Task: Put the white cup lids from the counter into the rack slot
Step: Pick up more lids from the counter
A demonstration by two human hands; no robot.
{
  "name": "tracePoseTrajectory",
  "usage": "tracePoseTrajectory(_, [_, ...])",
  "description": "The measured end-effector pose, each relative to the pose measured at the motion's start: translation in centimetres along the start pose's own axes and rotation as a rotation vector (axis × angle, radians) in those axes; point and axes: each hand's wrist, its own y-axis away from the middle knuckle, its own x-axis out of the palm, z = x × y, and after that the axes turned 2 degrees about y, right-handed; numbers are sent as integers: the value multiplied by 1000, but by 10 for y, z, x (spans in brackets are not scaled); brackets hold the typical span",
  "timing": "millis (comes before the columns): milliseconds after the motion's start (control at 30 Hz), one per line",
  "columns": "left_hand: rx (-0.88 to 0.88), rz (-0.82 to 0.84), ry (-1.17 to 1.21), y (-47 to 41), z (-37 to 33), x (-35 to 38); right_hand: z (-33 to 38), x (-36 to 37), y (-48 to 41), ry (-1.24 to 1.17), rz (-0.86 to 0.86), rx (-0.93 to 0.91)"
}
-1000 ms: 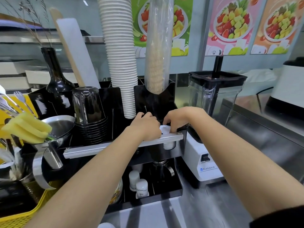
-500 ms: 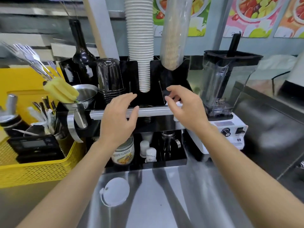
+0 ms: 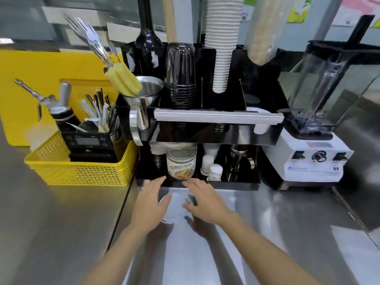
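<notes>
Both hands are seen low over the steel worktop [image 3: 287, 233], just in front of the black rack [image 3: 205, 138]; the left hand [image 3: 150, 204] and the right hand [image 3: 205, 202] are set either side of a white cup lid [image 3: 174, 212], which lies flat on the worktop between them; much of the lid is blurred and washed out by glare, and its left edge is covered by the left hand; the fingers of both hands are spread wide, and whether the lid is touched by either cannot be told.

On the rack's upper tier, behind a grey front rail [image 3: 218, 117], more white lids [image 3: 261, 128] are partly seen in the rightmost slot, their tops hidden by the rail; a stack of white paper cups [image 3: 221, 48] and a stack of dark clear cups [image 3: 181, 75] are held upside down, the paper stack cut off by the upper frame edge; a sleeved stack [image 3: 265, 29] to the right is too blurred to name.

In the lower tier a labelled jar [image 3: 181, 163] is seen, its print unreadable; a yellow basket [image 3: 82, 171] of utensils is set left of the rack; a blender [image 3: 320, 120] stands to the right, its jug cut off at the frame edge.
</notes>
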Motion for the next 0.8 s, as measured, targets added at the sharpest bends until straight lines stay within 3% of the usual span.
tracePoseTrajectory(133, [-95,110,-55,12,27,20,6,18,-10,-5,230,84])
tracePoseTrajectory(367, [-172,128,3,17,44,36,10,49,-23,-46,317,139])
tracePoseTrajectory(600, [-187,78,85,17,44,37,5,59,-25,-151,192,144])
tracePoseTrajectory(800, [-120,33,232,12,16,20,6,30,-17,-420,5,173])
